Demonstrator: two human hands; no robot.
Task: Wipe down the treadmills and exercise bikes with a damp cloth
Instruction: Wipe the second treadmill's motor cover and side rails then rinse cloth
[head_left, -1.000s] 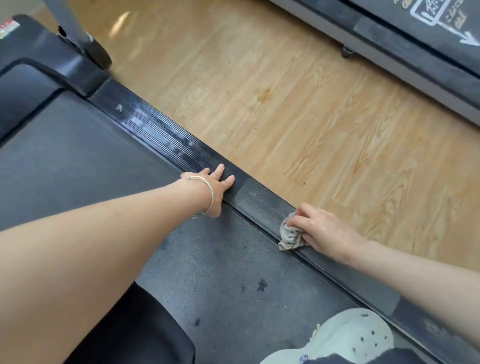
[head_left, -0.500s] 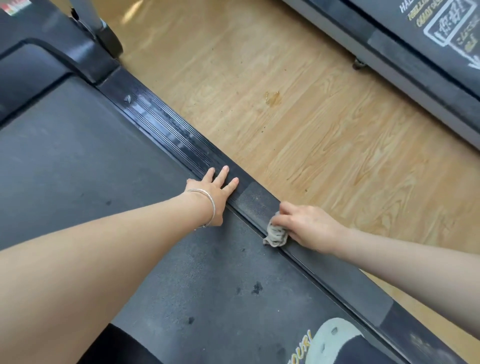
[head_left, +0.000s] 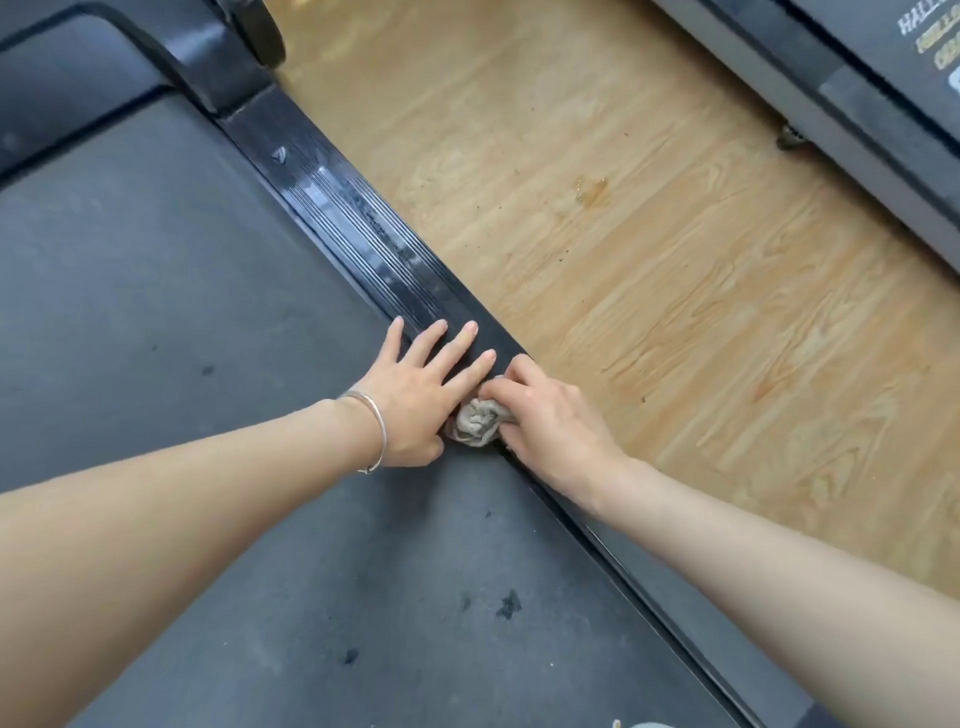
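Cloth (head_left: 478, 420), grey and bunched, is sitting on the treadmill's black side rail (head_left: 353, 208), where my right hand (head_left: 550, 421) is gripping it with curled fingers. My left hand (head_left: 421, 395) is resting flat just beside it, fingers straight and spread across rail and belt (head_left: 156, 312).

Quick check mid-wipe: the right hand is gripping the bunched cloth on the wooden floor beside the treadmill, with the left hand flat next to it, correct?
Not quite. The cloth is on the treadmill's black side rail, not on the wooden floor. The head view shows the right hand gripping it there, with the left hand flat next to it.
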